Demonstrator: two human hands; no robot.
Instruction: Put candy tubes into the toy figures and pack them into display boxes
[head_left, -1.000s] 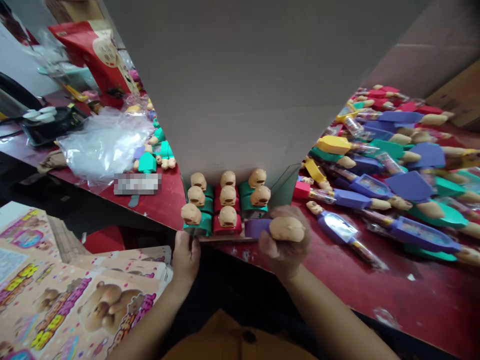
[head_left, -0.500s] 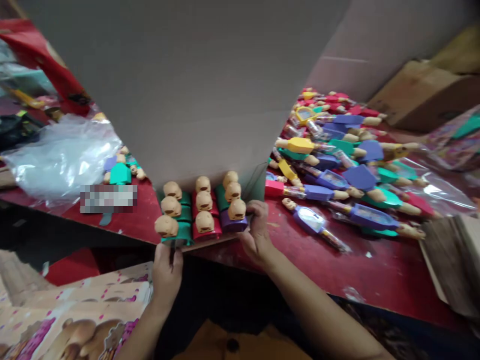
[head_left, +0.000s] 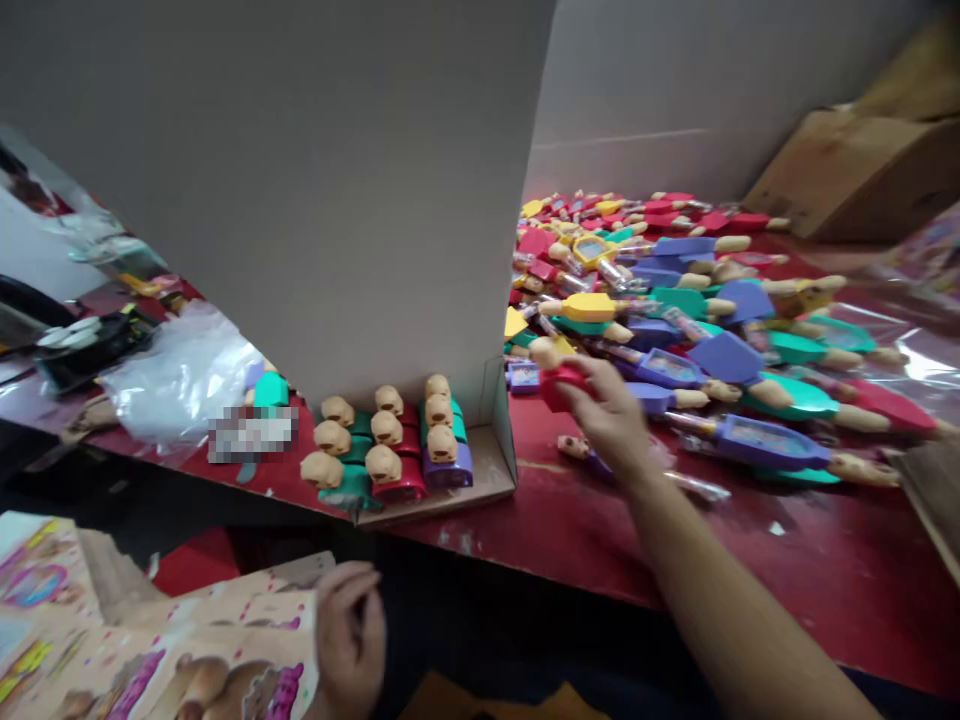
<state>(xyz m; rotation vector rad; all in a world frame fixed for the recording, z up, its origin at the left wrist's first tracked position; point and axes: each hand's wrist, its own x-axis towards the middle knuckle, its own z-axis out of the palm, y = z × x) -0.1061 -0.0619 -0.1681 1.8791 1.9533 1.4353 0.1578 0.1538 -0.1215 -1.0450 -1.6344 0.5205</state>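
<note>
Right hand (head_left: 611,420) closed narrow around a red toy (head_left: 564,388), pinching the body and leaving the tan head free, just right of the tray (head_left: 487,470) and raised clear of the counter (head_left: 570,530). Left hand (head_left: 349,635) curled and fairly narrow at the edge of printed card sheets (head_left: 225,650), in front of the tray, with the fingers bent as if for steadying the stack, though any actual grip hard to tell from this view. Inside the low cardboard tray, nine toys (head_left: 386,428) in three tight columns, green, red and purple bodies down and tan heads up, each probably propped by its neighbour against toppling. Directly behind the tray, a tall grey panel (head_left: 262,180), apparently serving as a backstop and as a divider between the two sides of the counter. Right of the tray, a loose pile (head_left: 675,330) of similar toys lying on their sides, with clear tubes attached, spread wide and within easy reach of the right hand. Left of the tray, a crumpled plastic bag (head_left: 180,380). Far right of the tray, beyond the pile, a brown carton (head_left: 847,170).
</note>
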